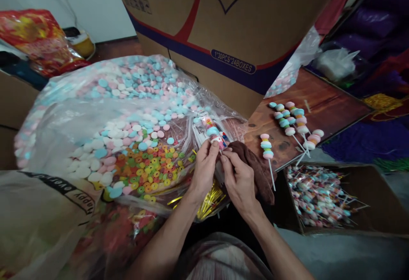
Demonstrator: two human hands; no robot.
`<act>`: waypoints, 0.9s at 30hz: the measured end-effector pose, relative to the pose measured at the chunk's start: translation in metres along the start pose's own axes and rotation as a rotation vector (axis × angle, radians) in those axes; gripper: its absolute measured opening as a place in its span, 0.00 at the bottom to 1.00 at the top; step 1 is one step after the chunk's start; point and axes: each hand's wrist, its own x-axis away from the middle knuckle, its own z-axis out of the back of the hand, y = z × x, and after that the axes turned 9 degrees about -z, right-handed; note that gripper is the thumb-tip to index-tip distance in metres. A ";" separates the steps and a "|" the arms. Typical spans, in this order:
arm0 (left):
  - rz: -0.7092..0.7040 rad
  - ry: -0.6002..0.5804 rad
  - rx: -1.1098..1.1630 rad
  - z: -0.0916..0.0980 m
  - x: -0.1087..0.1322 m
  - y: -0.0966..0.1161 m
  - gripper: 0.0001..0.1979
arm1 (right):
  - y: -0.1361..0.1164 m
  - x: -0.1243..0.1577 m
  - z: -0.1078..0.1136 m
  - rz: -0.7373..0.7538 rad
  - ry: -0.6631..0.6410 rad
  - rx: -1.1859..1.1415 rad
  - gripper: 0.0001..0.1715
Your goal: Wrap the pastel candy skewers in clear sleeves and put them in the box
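Note:
A candy skewer (211,130) in a clear printed wrapper stands up between my two hands. My left hand (205,163) is closed, its thumb and fingers pinching the wrapped skewer near its lower end. Just below, my right hand (239,175) has its fingertips pressed together at the stick end; whether they also grip a tie is hidden. Gold twist ties (211,200) lie in a bunch under my wrists. White sticks (198,134) lie behind my left hand, and a brown cloth (255,165) is beside my right hand.
Left is a big clear bag of pastel candies (128,79), with coloured ring candies (153,165) nearer. Unwrapped candy skewers (267,148) rest on the wooden table (335,96) at right. Below, an open box (377,199) holds many wrapped skewers. A large carton (204,28) stands behind.

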 end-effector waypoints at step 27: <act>-0.327 -0.407 -0.724 0.020 0.001 0.019 0.17 | -0.005 0.006 0.013 -0.330 -0.120 -0.325 0.16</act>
